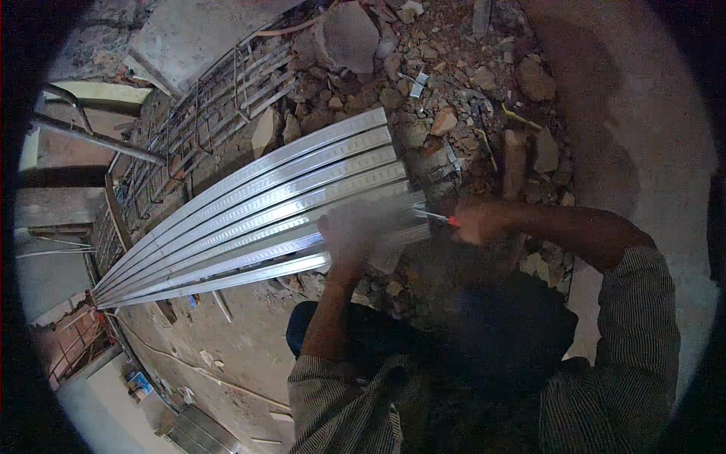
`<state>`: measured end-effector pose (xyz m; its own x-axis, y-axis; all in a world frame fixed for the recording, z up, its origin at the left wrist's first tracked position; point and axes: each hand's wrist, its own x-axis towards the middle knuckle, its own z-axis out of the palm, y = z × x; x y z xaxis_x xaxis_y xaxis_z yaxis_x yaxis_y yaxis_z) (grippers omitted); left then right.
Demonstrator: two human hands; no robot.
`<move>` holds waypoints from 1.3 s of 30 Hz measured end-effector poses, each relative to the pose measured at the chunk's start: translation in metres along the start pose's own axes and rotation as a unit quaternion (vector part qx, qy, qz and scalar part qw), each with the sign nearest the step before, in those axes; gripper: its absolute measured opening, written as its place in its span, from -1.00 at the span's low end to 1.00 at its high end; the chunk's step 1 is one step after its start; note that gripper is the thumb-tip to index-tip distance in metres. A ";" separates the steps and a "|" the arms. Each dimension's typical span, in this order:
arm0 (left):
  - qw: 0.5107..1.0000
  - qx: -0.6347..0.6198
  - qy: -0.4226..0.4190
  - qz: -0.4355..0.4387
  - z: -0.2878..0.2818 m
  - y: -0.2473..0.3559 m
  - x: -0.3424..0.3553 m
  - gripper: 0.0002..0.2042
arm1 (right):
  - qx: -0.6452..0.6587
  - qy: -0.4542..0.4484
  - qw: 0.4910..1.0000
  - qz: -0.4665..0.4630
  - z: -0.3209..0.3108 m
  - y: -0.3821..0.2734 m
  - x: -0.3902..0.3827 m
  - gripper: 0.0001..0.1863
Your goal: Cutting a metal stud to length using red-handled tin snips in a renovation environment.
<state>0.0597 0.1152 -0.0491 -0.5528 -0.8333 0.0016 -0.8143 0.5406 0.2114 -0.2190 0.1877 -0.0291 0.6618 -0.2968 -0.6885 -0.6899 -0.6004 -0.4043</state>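
Several long silvery metal channels (302, 178) lie side by side, fanned out toward me and drawn together at the far left. My left hand (352, 231) rests over the near ends of the lower channels. Its fingers are smeared by motion, so their grip does not show. My right hand (480, 221) is closed around a tool with a red handle (454, 221) and a thin metal shaft, which looks like a screwdriver. The shaft points left toward the channel ends beside my left hand. Blur hides whether its tip touches the metal.
Broken masonry and stones (446, 121) cover the ground beyond the channel ends. A cage of steel reinforcing bars (204, 113) lies along the upper left. A small bent metal piece (418, 85) sits on the rubble. A wall (643, 136) rises on the right.
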 end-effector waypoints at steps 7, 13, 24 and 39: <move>0.997 0.064 -0.036 -0.031 0.011 -0.002 0.018 -0.55 | 0.159 0.032 0.986 0.043 -0.034 -0.048 0.037 -0.73; 0.999 0.030 0.008 -0.011 0.007 0.000 0.012 -0.55 | 0.386 0.110 0.910 0.106 -0.045 -0.068 0.035 -0.67; 0.981 0.064 0.184 -0.012 -0.067 0.013 0.033 -0.75 | 0.758 0.207 0.591 0.181 0.010 -0.117 -0.047 -0.60; 0.977 0.066 0.197 -0.036 -0.097 0.029 0.019 -0.70 | 0.658 0.491 0.537 0.192 -0.005 -0.117 0.111 -0.61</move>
<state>0.0428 0.1039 0.0522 -0.4039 -0.8350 0.3737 -0.8784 0.4681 0.0966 -0.0635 0.2210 -0.0552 -0.2147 -0.8480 -0.4846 -0.0120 0.4984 -0.8669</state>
